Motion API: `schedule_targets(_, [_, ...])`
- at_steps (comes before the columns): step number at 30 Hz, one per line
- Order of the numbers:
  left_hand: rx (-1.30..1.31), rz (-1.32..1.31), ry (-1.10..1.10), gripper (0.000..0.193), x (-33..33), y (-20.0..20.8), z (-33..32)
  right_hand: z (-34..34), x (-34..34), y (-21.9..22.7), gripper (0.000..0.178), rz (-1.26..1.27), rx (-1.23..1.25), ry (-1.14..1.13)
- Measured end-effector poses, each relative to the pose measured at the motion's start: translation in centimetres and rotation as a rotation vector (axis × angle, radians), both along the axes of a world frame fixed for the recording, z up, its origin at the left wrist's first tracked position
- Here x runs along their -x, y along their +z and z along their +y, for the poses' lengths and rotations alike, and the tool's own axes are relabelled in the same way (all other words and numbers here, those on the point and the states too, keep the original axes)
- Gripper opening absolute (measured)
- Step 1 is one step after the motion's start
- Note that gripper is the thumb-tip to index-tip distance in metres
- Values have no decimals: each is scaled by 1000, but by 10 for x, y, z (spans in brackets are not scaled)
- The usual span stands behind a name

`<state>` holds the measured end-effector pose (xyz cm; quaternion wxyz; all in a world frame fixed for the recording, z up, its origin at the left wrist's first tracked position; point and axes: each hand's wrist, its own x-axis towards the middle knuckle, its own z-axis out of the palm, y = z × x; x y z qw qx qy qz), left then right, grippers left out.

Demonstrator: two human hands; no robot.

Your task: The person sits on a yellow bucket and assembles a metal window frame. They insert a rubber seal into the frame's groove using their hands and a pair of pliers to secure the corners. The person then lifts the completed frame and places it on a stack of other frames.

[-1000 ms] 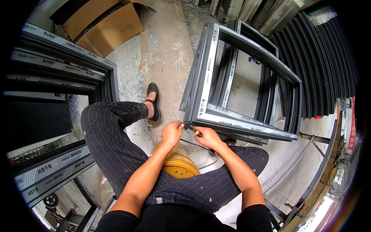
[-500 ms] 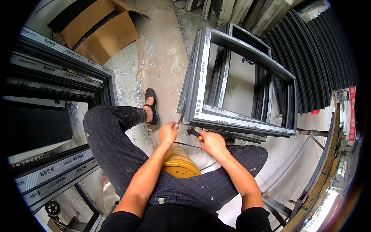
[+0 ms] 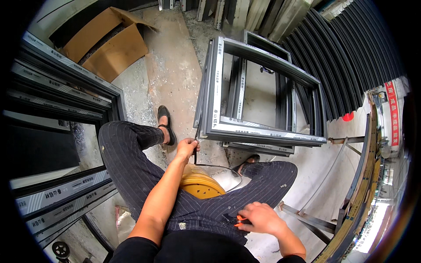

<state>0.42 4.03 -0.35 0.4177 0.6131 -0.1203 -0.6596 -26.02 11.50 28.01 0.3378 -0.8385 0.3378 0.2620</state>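
Observation:
My left hand (image 3: 187,148) is closed on a thin black strip (image 3: 195,157), beside the near left corner of a stack of dark grey window frames (image 3: 263,139). The strip hangs below the fingers and curves right, past a yellow bucket (image 3: 202,186) between my legs. My right hand (image 3: 262,219) is low over my right thigh. Its thumb and fingers are round the orange handles of a black-and-orange hand tool (image 3: 239,221). The tool's dark end lies against my striped trousers, hard to make out there.
More frames (image 3: 66,188) stand close on my left. A cardboard box (image 3: 116,52) sits at the far left. Long dark profiles (image 3: 333,61) lean at the far right, and a metal rack (image 3: 366,175) runs along the right side.
My right hand has moved from near the frame corner back to my right thigh, with an orange-and-black tool. My left hand stays near the corner; more of the strip shows below it.

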Motion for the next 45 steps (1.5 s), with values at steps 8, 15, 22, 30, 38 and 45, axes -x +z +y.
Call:
schedule_targets(8, [-109,320,23,15,-1,44,-7,-75,-55,-97,38,-458,190,-383])
schedule_targets(15, [-83,260,84,22,-8,44,-13,-82,-102,-210,33,-609,-168,-907])
schedule_targets(22, [84,-711,-69,31,-14,-9,-71,-93,-88,-222,18,-714,-432,-1251])
schedule_targets(30, [22,-299,-49,32,-18,-14,-106,-97,-103,-234,21,-510,-1045,-1021])
schedule_targets(38, [15,-598,-216,29,-18,-10,-108,-100,-102,-240,22,-492,-1072,-1034])
schedule_targets(45, [0,-274,-147,29,-20,-24,-78,-101,-104,-235,22,-461,-1083,-1059])
